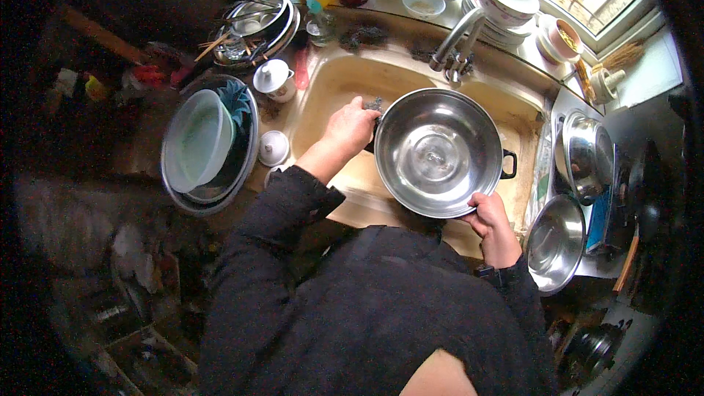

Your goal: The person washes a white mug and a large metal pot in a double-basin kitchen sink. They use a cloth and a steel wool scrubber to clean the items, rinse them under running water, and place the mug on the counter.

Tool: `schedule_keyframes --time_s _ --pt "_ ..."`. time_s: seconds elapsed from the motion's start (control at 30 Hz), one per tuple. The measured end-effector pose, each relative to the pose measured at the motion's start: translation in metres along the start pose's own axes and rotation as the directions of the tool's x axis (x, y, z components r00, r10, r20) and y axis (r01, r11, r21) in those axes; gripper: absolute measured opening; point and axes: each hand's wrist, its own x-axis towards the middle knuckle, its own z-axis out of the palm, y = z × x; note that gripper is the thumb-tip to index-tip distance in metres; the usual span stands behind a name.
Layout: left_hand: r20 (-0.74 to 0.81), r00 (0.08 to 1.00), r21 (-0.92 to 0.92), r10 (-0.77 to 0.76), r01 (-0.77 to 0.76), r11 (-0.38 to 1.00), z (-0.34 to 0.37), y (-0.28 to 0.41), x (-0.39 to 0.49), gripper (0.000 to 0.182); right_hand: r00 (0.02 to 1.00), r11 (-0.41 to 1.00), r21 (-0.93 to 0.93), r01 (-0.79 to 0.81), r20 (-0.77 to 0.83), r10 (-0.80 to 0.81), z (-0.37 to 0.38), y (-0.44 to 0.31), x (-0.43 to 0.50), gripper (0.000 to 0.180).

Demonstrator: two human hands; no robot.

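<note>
A stainless steel pot (437, 157) with black side handles is over the double-basin sink (352, 74), its inside facing up. My right hand (488, 217) grips the pot's lower right rim, thumb on the inner edge. At the pot's left side, my left hand (355, 124) holds a dark scouring pad (374, 104) at its fingertips, near the left handle, which is mostly hidden. Behind the pot, a chrome faucet (459, 41) arches over the sink; I cannot tell whether water runs.
Left of the sink are a lidded white mug (274, 81), a white lid (273, 148) and stacked basins (198, 143). Bowls (506, 0) line the windowsill side. Steel bowls (555, 242) and a steel pot (588, 157) sit at the right. A plastic bottle (319, 25) stands behind the left basin.
</note>
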Motion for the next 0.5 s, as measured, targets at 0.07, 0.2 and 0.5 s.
schedule_keyframes --time_s 0.07,0.2,0.5 --pt "-0.007 1.0 -0.014 0.023 -0.023 1.0 0.001 0.0 -0.007 0.023 0.999 1.0 -0.006 0.026 -0.046 -0.026 0.001 -0.001 -0.001 0.04" --pt "-0.031 0.999 -0.029 0.007 -0.008 1.0 0.005 0.003 -0.028 0.023 0.999 0.995 -0.097 0.017 0.048 -0.012 0.004 -0.003 -0.002 0.041" --pt "-0.103 0.992 -0.137 -0.071 0.056 0.989 -0.022 0.0 -0.056 0.018 0.996 1.0 0.003 -0.011 0.088 0.011 0.012 -0.013 -0.009 0.05"
